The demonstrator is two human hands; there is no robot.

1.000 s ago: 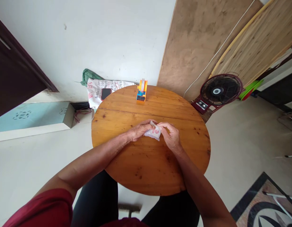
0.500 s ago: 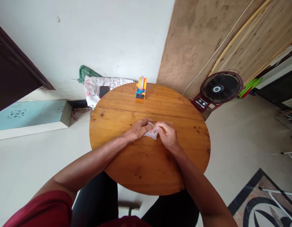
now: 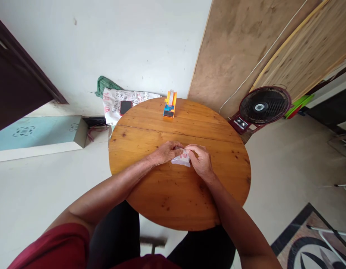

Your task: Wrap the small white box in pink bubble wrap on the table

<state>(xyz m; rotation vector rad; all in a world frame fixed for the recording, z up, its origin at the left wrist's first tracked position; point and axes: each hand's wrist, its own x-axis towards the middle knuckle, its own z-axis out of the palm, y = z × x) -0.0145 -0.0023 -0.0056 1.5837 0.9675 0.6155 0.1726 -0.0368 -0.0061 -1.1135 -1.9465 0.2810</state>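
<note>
A small clear plastic packet (image 3: 182,160) with red print lies between my hands at the middle of a round wooden table (image 3: 150,138). My left hand (image 3: 165,152) pinches its left edge with curled fingers. My right hand (image 3: 200,160) grips its right side, fingers bent over the top. Both forearms rest on the tabletop. What the packet holds is too small to make out.
An orange and blue tape dispenser (image 3: 170,104) stands at the table's far edge. Beyond it a printed white sack (image 3: 117,104) with a dark phone (image 3: 125,107) on it lies against the wall. A floor fan (image 3: 261,108) stands to the right, beside leaning boards.
My hands have drawn slightly closer around the packet, which looks more folded and smaller than a second ago. Nothing else on the table moved.
</note>
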